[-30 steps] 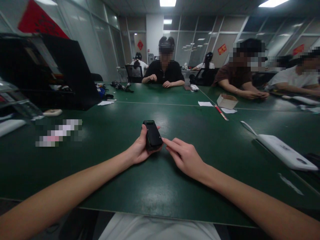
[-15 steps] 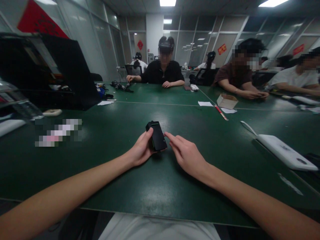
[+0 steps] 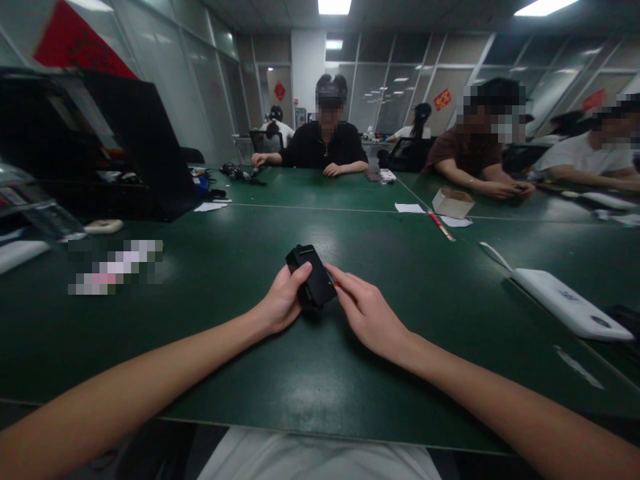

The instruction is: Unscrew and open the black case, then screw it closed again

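A small black box-like device (image 3: 319,275), with a slot near its far end and a bit of green on its side, is held tilted above the table. My left hand (image 3: 283,300) grips it from the left, thumb on the top face and fingers hidden beneath. At the device's right side is my right hand (image 3: 371,312), its fingers pressed together and their tips against the edge. A small red bit (image 3: 337,284) shows between those fingertips and the device; what it belongs to is too small to tell.
The green table (image 3: 240,373) carries a white power bank-like block (image 3: 570,300) with a strap at right, a small open carton (image 3: 453,204) and a red stick (image 3: 442,227). A large black case (image 3: 145,153) stands at left. Several people sit around, one person (image 3: 325,143) opposite.
The device has turned slightly in my left hand, showing more of its left side, and my left thumb lies further across its top. My right fingers have come closer, and red now shows there.
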`<state>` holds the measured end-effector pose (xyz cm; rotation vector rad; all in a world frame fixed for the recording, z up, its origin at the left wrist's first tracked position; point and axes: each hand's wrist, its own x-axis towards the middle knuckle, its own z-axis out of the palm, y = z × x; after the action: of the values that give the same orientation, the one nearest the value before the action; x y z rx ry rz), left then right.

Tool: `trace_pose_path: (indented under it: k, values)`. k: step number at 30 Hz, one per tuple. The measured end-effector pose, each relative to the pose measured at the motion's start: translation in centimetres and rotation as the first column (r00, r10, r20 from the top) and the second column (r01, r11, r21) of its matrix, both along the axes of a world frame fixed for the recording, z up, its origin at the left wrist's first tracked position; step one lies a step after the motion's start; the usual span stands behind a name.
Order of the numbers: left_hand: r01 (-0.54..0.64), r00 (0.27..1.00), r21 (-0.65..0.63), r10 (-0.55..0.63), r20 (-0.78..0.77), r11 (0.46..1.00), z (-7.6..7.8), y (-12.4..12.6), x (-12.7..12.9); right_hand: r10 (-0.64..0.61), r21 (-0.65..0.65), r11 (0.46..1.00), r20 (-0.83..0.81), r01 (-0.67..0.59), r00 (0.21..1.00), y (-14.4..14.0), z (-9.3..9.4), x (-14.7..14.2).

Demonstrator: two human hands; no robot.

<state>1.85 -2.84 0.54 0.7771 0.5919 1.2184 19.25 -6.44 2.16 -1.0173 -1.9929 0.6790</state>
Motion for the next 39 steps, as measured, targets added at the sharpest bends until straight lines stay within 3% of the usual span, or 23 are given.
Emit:
trace_pose_path:
  k: [2, 4, 6, 9, 10, 12, 14, 15, 18, 24, 27, 30, 33, 35, 39]
  values:
    - [0.014, 1.0, -0.002, -0.014, -0.007, 1.0, -0.1, 0.0, -0.1, 0.027, -0.273, 0.957, -0.248, -0.097, 0.968, -0.2, -0.2, -0.4]
    - [0.036, 0.999, -0.002, -0.036, -0.003, 0.999, -0.2, 0.0, -0.2, -0.002, -0.457, 0.856, -0.469, -0.241, 0.883, -0.5, -0.5, -0.8]
    - [0.068, 0.998, -0.008, -0.068, 0.008, 0.998, -0.3, 0.1, -0.2, -0.035, -0.509, 0.788, -0.6, -0.347, 0.799, -0.8, -0.8, -1.1]
    - [0.114, 0.993, -0.035, -0.113, 0.029, 0.993, -0.4, 0.1, -0.2, -0.04, -0.51, 0.767, -0.644, -0.389, 0.764, -0.9, -1.3, -1.2]
    - [0.124, 0.992, -0.043, -0.122, 0.039, 0.991, -0.4, 0.1, -0.2, -0.032, -0.501, 0.782, -0.626, -0.371, 0.779, -0.9, -1.4, -1.2]
    - [0.138, 0.989, -0.068, -0.135, 0.057, 0.988, -0.3, 0.1, -0.2, 0.002, -0.418, 0.869, -0.534, -0.266, 0.845, -0.8, -1.6, -1.1]
    - [0.151, 0.987, -0.103, -0.144, 0.075, 0.983, -0.2, 0.0, -0.1, 0.046, -0.197, 0.972, -0.361, -0.124, 0.932, -0.5, -1.5, -1.0]
    - [0.156, 0.986, -0.119, -0.146, 0.083, 0.981, -0.2, -0.1, -0.1, 0.054, -0.064, 0.995, -0.261, -0.073, 0.964, -0.4, -1.4, -0.8]
    - [0.154, 0.986, -0.132, -0.143, 0.089, 0.979, 0.0, -0.3, -0.1, 0.055, 0.161, 0.986, -0.061, -0.044, 0.997, -0.2, -0.8, -0.5]
    - [0.142, 0.989, -0.1, -0.138, 0.051, 0.985, 0.4, -0.3, -0.2, -0.095, 0.041, 0.994, -0.058, 0.097, 0.994, 0.4, -0.4, 0.1]
    - [0.075, 0.997, -0.151, -0.072, 0.023, 0.986, 0.5, 0.0, -0.4, -0.18, 0.106, 0.979, 0.065, 0.172, 0.982, 1.7, -0.6, 1.4]
    - [-0.002, 1.0, -0.17, 0.003, 0.007, 0.985, 0.7, 0.4, -0.5, -0.223, 0.253, 0.958, 0.348, 0.138, 0.911, 3.1, -0.9, 3.2]
    - [-0.023, 1.0, -0.151, 0.023, 0.003, 0.988, 0.8, 0.5, -0.4, -0.273, 0.28, 0.949, 0.509, 0.143, 0.816, 4.0, -1.0, 4.4]
    - [-0.02, 1.0, -0.147, 0.019, -0.006, 0.989, 0.7, 0.5, -0.4, -0.28, 0.314, 0.94, 0.496, 0.131, 0.822, 4.0, -0.8, 4.5]
    - [-0.001, 0.999, -0.121, -0.005, -0.043, 0.993, 0.4, 0.3, -0.4, -0.134, 0.316, 0.947, 0.233, 0.055, 0.963, 2.7, 0.5, 2.6]
